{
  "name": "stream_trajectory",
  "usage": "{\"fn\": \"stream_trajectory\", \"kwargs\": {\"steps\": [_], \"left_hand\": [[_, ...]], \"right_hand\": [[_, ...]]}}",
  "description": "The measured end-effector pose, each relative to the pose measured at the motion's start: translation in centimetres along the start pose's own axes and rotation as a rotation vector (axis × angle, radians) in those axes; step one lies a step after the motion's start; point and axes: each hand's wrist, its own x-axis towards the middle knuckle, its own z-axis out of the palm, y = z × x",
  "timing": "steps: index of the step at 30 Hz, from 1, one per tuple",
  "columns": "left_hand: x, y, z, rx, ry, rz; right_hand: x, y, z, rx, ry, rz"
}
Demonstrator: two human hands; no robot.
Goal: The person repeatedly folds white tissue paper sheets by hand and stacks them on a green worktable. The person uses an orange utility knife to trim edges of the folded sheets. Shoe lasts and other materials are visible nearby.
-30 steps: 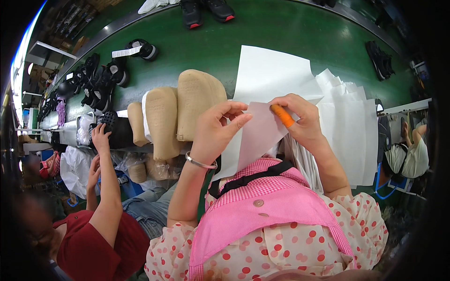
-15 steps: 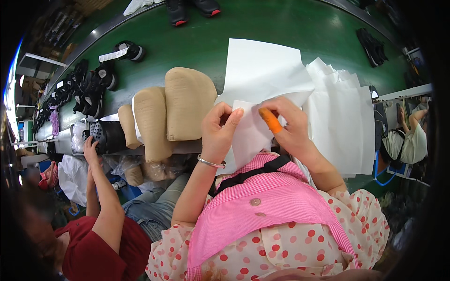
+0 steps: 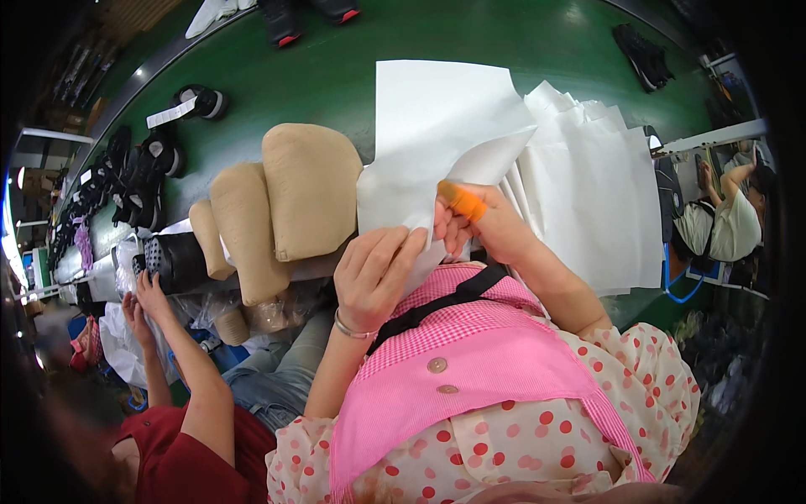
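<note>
Both my hands work on a sheet of white paper (image 3: 441,101) that lies partly on the green table, its near part lifted toward my apron. My left hand (image 3: 376,273) is closed on the near edge, fingers bent over the paper. An orange cover wraps the thumb of my right hand (image 3: 480,220), which grips a folded-up part of the same sheet. Behind its fingers some of the fold is hidden. Right of the sheet a fanned stack of white paper (image 3: 592,197) lies close to my right forearm.
Tan wrapped shoe-shaped forms (image 3: 311,193) stand left of the paper. Black shoes (image 3: 147,181) line the far left, with a shoe pair (image 3: 642,57) at the far right. A co-worker in a red top (image 3: 197,449) reaches toward a black ridged object (image 3: 178,259) at left.
My left hand has turned over and lowered, fingers now over the paper's near edge. My right fingers have curled under the fold. The view has shifted slightly; the co-worker's second hand has risen.
</note>
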Motion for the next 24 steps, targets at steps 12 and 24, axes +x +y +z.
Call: {"fn": "stream_trajectory", "kwargs": {"steps": [12, 24], "left_hand": [[-0.6, 0.4, -0.6, -0.686, -0.222, -0.770], [-0.3, 1.1, -0.1, -0.887, -0.326, -1.023]], "right_hand": [[-0.4, 1.0, 1.0, -0.102, -0.055, -0.026], [-0.5, 2.1, 1.6, -0.180, 0.029, -0.142]]}}
